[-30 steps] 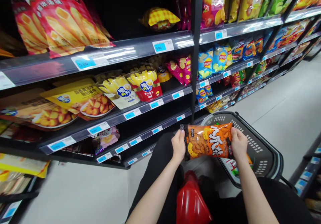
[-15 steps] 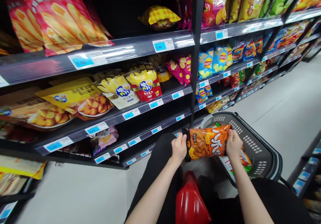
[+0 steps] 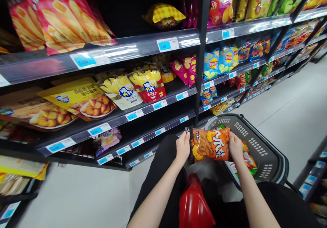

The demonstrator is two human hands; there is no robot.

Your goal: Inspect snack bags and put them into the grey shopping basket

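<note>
An orange and black snack bag [image 3: 208,144] is held sideways in front of me, its printed face turned up. My left hand [image 3: 183,148] is closed on the bag's black left end. At the orange right end, my right hand [image 3: 235,147] is closed on the edge. Just behind and to the right stands a grey shopping basket [image 3: 265,146] with several colourful packets [image 3: 248,160] inside, partly hidden by my right hand and forearm. The bag overlaps the basket's left rim in view.
Dark shelves [image 3: 122,119] with snack bags and blue price tags run along the left and into the distance. A red glossy object [image 3: 195,204] lies between my legs. Another shelf [image 3: 311,177] edges in at right. Grey floor [image 3: 288,108] stretches beyond the basket.
The snack bag's right end and my right hand have shifted slightly left, so the hands are a little closer together. Both hands keep hold of the bag.
</note>
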